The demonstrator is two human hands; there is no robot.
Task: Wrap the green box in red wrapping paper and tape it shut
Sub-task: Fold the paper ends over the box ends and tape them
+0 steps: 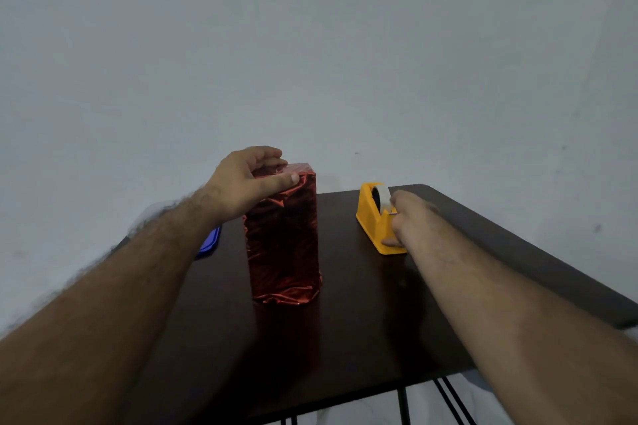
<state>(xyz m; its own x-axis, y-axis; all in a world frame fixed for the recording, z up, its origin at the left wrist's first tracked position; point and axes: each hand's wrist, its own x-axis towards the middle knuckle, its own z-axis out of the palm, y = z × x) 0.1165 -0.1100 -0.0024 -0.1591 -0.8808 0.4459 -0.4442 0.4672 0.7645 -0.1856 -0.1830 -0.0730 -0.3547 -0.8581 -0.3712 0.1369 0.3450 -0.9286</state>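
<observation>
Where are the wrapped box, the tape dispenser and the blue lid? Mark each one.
wrapped box (281,245): head view, middle of its red-papered front face.
tape dispenser (374,222): head view, yellow side wall below the roll.
blue lid (210,241): head view, visible corner beside the left forearm.

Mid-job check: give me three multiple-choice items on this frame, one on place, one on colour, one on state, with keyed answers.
1. Where is the tape dispenser relative to the wrapped box?
A. On its right
B. On its left
C. On top of it

2. What colour is the dispenser?
A. Green
B. Yellow
C. White

3. How does the wrapped box stand?
A. Lying flat
B. Lifted off the table
C. Upright on the table

Answers:
1 A: it sits by the right hand.
2 B: its body is yellow.
3 C: it stands on end, with the left hand holding its top.
</observation>
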